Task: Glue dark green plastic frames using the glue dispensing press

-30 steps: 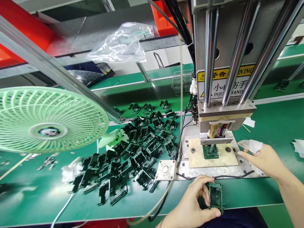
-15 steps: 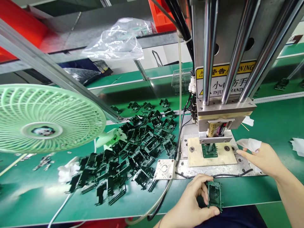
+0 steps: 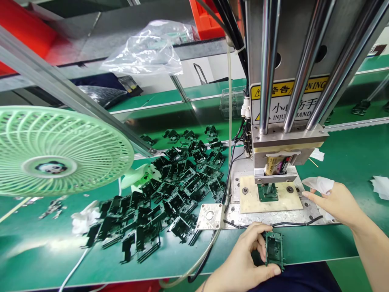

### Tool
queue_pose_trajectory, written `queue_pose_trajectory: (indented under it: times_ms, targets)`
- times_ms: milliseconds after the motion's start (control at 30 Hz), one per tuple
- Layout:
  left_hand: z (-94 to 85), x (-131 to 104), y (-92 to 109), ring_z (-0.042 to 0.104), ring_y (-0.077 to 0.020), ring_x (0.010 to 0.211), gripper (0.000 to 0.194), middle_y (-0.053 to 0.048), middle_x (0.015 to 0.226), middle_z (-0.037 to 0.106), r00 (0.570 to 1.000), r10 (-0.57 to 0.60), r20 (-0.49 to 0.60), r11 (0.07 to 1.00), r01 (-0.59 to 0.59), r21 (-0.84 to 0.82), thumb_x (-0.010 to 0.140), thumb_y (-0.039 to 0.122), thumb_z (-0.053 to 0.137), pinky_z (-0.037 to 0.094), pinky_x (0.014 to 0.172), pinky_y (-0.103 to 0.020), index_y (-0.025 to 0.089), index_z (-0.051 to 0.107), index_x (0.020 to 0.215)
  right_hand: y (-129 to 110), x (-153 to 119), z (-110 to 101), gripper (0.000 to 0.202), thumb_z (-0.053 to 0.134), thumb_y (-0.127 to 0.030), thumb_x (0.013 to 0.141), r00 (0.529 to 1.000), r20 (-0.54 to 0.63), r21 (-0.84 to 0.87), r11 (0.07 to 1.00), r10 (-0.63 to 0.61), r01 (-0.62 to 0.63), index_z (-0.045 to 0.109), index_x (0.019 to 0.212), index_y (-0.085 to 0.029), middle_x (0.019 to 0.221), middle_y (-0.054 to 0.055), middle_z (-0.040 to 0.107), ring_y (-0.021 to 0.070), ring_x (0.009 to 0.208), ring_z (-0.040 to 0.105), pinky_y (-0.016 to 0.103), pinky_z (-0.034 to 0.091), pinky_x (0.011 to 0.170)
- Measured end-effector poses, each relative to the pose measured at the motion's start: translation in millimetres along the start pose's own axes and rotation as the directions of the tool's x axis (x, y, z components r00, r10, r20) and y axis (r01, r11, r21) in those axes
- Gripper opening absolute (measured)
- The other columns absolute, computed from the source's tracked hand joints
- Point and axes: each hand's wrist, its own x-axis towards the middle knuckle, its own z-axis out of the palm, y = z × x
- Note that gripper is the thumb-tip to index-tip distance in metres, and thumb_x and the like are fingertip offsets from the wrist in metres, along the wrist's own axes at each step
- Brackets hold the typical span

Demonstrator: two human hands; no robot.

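Observation:
My left hand [image 3: 243, 263] pinches a small dark green plastic part [image 3: 274, 250] at the table's front edge, just before the press base. A like part [image 3: 268, 192] sits in the fixture on the beige plate [image 3: 291, 199], with the press head [image 3: 285, 152] lowered onto it. My right hand [image 3: 337, 202] rests at the right edge of the metal base plate, fingers loosely extended, holding nothing. A crumpled white tissue [image 3: 318, 184] lies by its fingertips.
A heap of several dark green parts [image 3: 170, 198] lies left of the press. A light green fan [image 3: 57, 150] stands at far left. Cables [image 3: 209, 249] and a hose run off the front edge. Chrome guide rods [image 3: 304, 65] rise above. A plastic bag [image 3: 146, 48] sits behind.
The view has shifted slightly up and to the left. Both hands keep nearly the same pose, and the press head stays down on the part.

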Motion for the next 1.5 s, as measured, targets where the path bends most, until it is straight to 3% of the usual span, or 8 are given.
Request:
queue_pose_trajectory:
  times_ms: [233,533,1500]
  targets:
    - [-0.3,0.9,0.0,0.054,-0.0118,0.074,0.069,-0.005,0.101,0.05,1.0,-0.01,0.007,1.0,0.01,-0.006,0.072,0.037,0.087,0.049,0.069,-0.027,0.021,0.055,0.131,10.0,-0.5,2.7,0.038,0.063,-0.06,0.078,1.0,-0.006,-0.004,1.0,0.007,-0.007,0.06,0.07,-0.022,0.049,-0.001,0.049,0.0178,0.044,0.043,0.028,0.032,0.044]
    - [0.2,0.7,1.2,0.053,-0.0119,0.074,0.07,-0.004,0.1,0.051,1.0,-0.021,0.006,1.0,0.021,0.007,0.071,0.039,0.087,0.049,0.069,-0.028,0.021,0.055,0.131,-1.3,-0.5,-0.6,0.038,0.06,-0.06,0.075,1.0,-0.011,-0.008,1.0,-0.008,0.008,0.059,0.067,-0.023,0.048,0.0,0.049,0.0188,0.043,0.044,0.029,0.034,0.043]
    - [0.1,0.8,1.6,0.054,-0.0117,0.073,0.069,-0.004,0.099,0.052,1.0,-0.003,0.006,1.0,0.002,0.013,0.071,0.036,0.088,0.049,0.068,-0.027,0.022,0.056,0.13,-2.6,0.6,-0.4,0.038,0.058,-0.06,0.076,1.0,-0.005,-0.017,1.0,-0.023,0.023,0.058,0.067,-0.023,0.047,-0.001,0.049,0.018,0.043,0.042,0.029,0.032,0.044]
